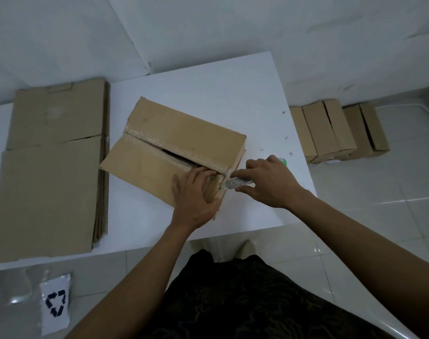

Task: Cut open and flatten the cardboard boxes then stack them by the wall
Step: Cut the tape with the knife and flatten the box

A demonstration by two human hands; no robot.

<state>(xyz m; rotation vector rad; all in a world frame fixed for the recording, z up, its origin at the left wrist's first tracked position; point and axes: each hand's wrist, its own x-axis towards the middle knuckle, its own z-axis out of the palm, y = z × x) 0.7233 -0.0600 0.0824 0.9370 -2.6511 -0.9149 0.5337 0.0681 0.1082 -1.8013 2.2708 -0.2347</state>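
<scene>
A brown cardboard box lies at an angle near the middle of the white surface, its two long top flaps meeting along a centre seam covered with clear, glossy tape. The tape is wrinkled and split along much of the seam, and a dark gap shows between the flaps toward the near right end; at the far left end the tape looks unbroken. The card is plain and unprinted, with a few small dark marks on the far flap. The left hand rests palm down on the near flap, thumb spread out and fingers fairly straight, with the fingertips reaching the edge of the slit. The right hand grips a utility knife between thumb and fingers, its tip at the box's near right corner where the seam ends. A small green object peeks out just beyond that hand. On the left part of the surface lies a stack of flattened cardboard, its sheet edges showing along the right side. Several closed small boxes stand in a row on the tiled floor at the right, near the wall. A white bag printed with a recycling symbol lies on the floor at the lower left.
</scene>
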